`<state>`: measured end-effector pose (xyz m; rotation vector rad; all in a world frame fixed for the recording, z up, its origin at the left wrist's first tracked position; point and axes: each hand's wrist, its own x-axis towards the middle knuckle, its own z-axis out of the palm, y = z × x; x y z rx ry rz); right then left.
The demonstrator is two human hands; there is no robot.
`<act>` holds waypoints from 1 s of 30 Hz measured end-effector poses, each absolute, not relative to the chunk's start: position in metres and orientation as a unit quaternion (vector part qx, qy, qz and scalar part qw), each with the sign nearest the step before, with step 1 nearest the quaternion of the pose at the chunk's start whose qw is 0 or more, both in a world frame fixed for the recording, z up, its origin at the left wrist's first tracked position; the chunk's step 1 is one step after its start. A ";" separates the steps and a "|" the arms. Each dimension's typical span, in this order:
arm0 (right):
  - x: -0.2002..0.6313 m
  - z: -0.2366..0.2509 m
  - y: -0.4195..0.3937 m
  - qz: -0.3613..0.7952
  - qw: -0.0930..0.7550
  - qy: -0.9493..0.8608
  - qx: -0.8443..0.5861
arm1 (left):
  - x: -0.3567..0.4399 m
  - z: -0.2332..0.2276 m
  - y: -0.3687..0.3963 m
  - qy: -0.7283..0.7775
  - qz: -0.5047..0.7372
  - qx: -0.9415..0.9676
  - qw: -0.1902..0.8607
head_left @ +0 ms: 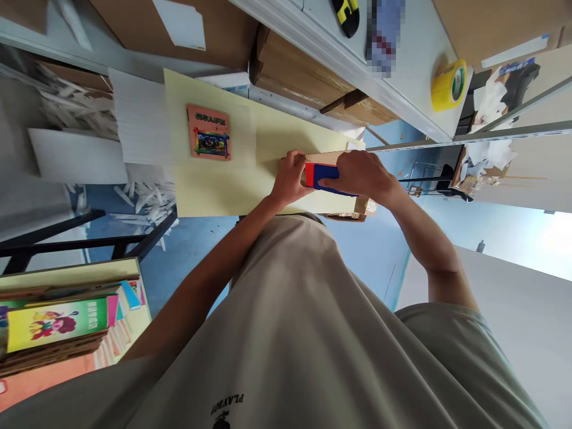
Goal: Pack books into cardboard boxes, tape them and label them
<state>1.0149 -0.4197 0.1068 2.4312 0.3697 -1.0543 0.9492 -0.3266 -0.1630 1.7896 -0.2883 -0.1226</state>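
Observation:
Over the pale yellow tabletop [214,187], a box-shaped thing [328,177] shows a blue and red side and a tan upper face. Its exact kind I cannot make out. My left hand [290,179] is closed on its left end, with the thumb low and the fingers curled at the top. My right hand [364,173] grips its right part, the thumb pressed along the blue side. To the left lies an orange-pink book [209,132] with a colourful picture on its cover, flat and apart from both hands.
Cardboard boxes [299,71] stand behind the table under a white shelf [413,42], which carries a yellow tape roll [448,86]. Stacked books [58,325] fill a lower surface at the left. White paper scraps [152,202] are heaped beside the table.

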 end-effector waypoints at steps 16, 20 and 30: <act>1.078 0.029 -0.511 -0.489 0.174 0.130 0.845 | 0.942 -0.176 -0.314 -0.112 -0.066 0.803 0.582; 1.086 0.020 -0.520 -0.491 0.154 0.152 0.844 | 0.939 -0.172 -0.317 -0.109 -0.073 0.814 0.566; 1.097 0.001 -0.533 -0.477 0.087 0.240 0.841 | 0.951 -0.151 -0.349 -0.097 -0.097 0.888 0.439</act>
